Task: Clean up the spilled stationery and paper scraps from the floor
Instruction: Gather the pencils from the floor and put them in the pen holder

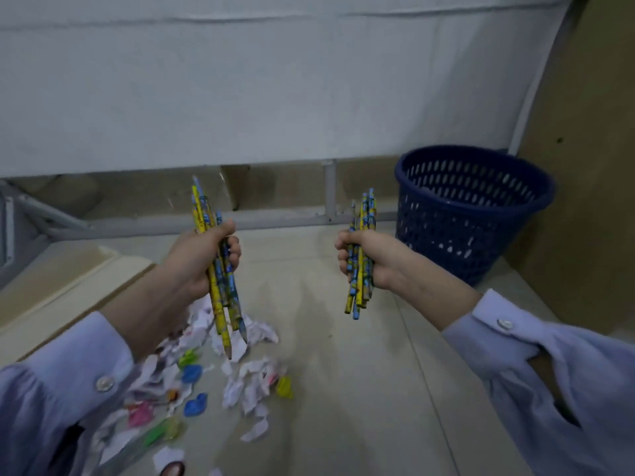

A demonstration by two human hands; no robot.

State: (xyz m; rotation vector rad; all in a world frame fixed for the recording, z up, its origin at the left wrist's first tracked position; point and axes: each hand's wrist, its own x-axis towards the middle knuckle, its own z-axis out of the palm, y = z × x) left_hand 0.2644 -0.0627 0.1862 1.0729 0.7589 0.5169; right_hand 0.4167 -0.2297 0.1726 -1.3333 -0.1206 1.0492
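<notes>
Past my sleeves [68, 372], left hand [202, 259] and right hand [367, 259] each clench stiff, light pencils [218, 305] at mid-length; soft paper scraps [254, 383] and maybe sharpeners [196, 405] need pinching.

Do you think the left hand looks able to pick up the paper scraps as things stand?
Probably not yet. The left hand hangs above the paper scraps with nothing between, but its fingers are curled round a bundle of pencils, leaving no free grip.
</notes>
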